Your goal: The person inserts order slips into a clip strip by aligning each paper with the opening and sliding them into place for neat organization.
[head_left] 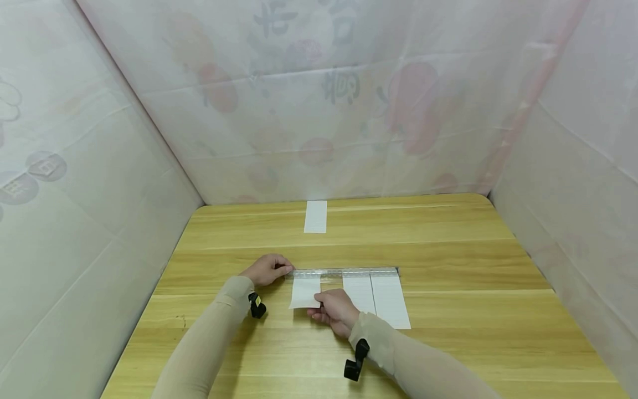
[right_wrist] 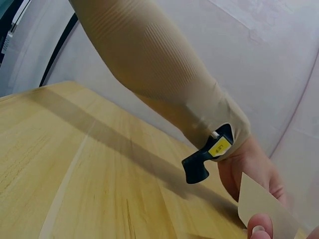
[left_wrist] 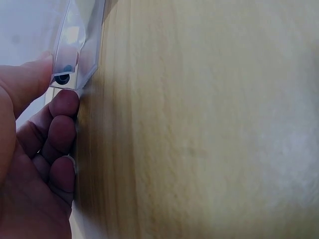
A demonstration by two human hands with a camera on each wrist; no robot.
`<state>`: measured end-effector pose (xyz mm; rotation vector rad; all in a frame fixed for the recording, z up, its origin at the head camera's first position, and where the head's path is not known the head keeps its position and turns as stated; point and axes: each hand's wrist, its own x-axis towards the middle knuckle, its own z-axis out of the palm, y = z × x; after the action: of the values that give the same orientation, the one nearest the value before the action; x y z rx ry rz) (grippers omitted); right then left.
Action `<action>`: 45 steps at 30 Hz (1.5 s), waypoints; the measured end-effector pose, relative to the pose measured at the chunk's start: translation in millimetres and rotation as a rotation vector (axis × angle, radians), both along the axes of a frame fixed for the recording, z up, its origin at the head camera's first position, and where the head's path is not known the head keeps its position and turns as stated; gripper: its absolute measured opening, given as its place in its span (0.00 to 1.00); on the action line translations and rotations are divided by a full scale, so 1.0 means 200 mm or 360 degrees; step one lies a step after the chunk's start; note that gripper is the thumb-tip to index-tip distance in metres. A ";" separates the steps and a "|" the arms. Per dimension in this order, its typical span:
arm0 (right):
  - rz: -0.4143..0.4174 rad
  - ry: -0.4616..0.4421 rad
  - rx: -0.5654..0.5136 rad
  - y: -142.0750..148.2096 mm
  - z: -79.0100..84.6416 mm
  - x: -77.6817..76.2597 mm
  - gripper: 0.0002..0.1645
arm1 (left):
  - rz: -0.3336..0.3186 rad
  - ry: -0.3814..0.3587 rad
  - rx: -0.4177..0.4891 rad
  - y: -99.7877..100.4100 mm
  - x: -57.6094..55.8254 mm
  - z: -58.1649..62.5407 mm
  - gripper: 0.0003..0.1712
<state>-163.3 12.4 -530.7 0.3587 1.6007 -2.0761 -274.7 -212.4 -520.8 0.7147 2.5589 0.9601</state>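
Note:
A clear plastic strip (head_left: 356, 271) lies crosswise on the wooden table. My left hand (head_left: 268, 270) pinches its left end between thumb and fingers; the left wrist view shows a dark round piece (left_wrist: 62, 78) inside that end. My right hand (head_left: 336, 311) pinches the lower right corner of a white paper card (head_left: 305, 291), its near edge lifted off the table and its top edge at the strip. Two more white cards (head_left: 359, 293) (head_left: 391, 302) hang down from the strip's right part, side by side. Between them and the held card, bare wood shows through a gap.
Another white paper slip (head_left: 315, 216) lies at the table's back edge. Pale printed curtains (head_left: 319, 111) enclose the table at the back and both sides. Black wrist-worn devices (head_left: 356, 360) sit on both sleeves.

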 end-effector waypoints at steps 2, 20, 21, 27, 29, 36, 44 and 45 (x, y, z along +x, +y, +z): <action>-0.0008 0.0001 -0.0009 0.01 0.00 0.00 0.17 | 0.0001 0.0004 -0.0003 0.00 0.00 0.00 0.10; 0.0037 0.0003 0.0039 0.04 0.00 0.00 0.18 | -0.0012 0.0037 0.0014 0.00 0.01 -0.01 0.11; 0.0055 0.0007 0.0045 0.04 0.00 0.00 0.19 | -0.0007 0.0032 0.0013 0.00 0.01 -0.01 0.11; 0.0083 0.0020 0.0101 0.04 0.01 -0.03 0.18 | 0.0033 0.0050 -0.0053 0.01 0.02 0.01 0.10; 0.0080 0.0016 0.0126 0.04 0.01 -0.03 0.17 | 0.0052 0.0066 -0.0089 0.02 0.02 0.03 0.10; 0.0142 0.0074 0.0234 0.05 0.01 -0.05 0.13 | 0.0080 0.0074 -0.0114 0.08 0.03 0.07 0.06; 0.0164 0.0167 0.0230 0.09 0.02 -0.08 0.11 | 0.0029 0.0114 -0.0137 0.11 0.02 0.07 0.06; 0.0173 0.0142 0.0216 0.09 0.02 -0.08 0.10 | 0.0018 0.0121 -0.0137 0.12 0.02 0.07 0.06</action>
<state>-180.1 30.7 -526.5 0.2224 1.7783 -1.9320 -271.6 -189.1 -506.2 0.7261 2.6546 0.8353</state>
